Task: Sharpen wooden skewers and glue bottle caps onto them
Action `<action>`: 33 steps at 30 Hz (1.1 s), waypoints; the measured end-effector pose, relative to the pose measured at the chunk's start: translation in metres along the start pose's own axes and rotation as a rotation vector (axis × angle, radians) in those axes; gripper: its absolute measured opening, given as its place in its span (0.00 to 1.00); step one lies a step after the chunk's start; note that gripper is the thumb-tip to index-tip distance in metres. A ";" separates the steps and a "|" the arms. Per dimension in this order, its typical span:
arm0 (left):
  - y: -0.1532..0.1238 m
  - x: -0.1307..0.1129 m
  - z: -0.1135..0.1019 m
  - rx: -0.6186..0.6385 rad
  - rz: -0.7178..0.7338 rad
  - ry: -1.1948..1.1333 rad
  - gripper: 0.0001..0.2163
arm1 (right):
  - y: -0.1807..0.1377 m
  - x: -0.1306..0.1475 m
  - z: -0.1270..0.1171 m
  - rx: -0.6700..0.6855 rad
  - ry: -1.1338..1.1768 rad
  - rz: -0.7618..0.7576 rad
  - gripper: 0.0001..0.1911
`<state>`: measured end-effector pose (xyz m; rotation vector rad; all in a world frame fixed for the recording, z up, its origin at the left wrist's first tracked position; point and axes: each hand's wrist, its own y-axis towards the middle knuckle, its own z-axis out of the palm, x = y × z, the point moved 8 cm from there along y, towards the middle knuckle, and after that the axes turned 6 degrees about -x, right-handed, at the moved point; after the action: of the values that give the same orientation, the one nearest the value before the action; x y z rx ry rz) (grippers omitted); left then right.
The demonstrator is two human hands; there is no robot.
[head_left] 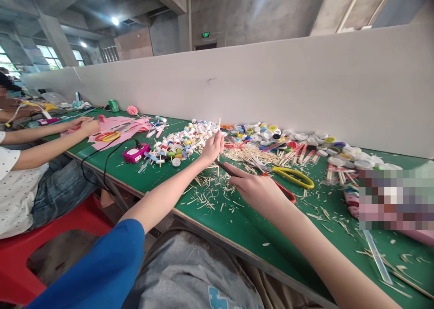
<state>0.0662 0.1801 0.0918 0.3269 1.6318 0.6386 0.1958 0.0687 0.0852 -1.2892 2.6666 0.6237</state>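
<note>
A thin wooden stick stands nearly upright over the green table, pinched in the person's left hand, whose fingers curl shut around its lower half; held this way its length is offered to the blade. The right hand sits just at 4 o'clock from it, closed around a dark slim tool, seemingly a small knife, whose tip points up toward the stick's base. The grip looks set for shaving or trimming, which would explain the wood shavings scattered right beneath both hands.

Just at 3 o'clock of the right hand lie yellow-handled scissors, with a red-handled pair partly under the wrist, close enough to grab. At 12 o'clock a bundle of pale sticks waits beside heaps of coloured bottle caps. At 10 o'clock lies a pile of finished cap-and-stick pieces, and further to 9 o'clock a pink gadget with a black cable. Farther out at 9 o'clock, a co-worker's hands rest on pink sheets.
</note>
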 end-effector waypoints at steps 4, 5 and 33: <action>0.000 -0.002 0.000 -0.003 0.020 0.034 0.25 | -0.001 -0.002 -0.001 -0.014 0.058 0.025 0.17; 0.000 -0.002 0.001 0.000 0.021 0.036 0.26 | -0.001 -0.003 -0.001 -0.016 0.075 0.030 0.17; 0.001 0.011 -0.007 -0.054 -0.028 0.048 0.24 | -0.013 0.000 0.011 0.077 0.238 0.005 0.18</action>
<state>0.0569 0.1853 0.0835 0.2509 1.6593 0.6727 0.2047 0.0658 0.0715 -1.4164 2.8489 0.3847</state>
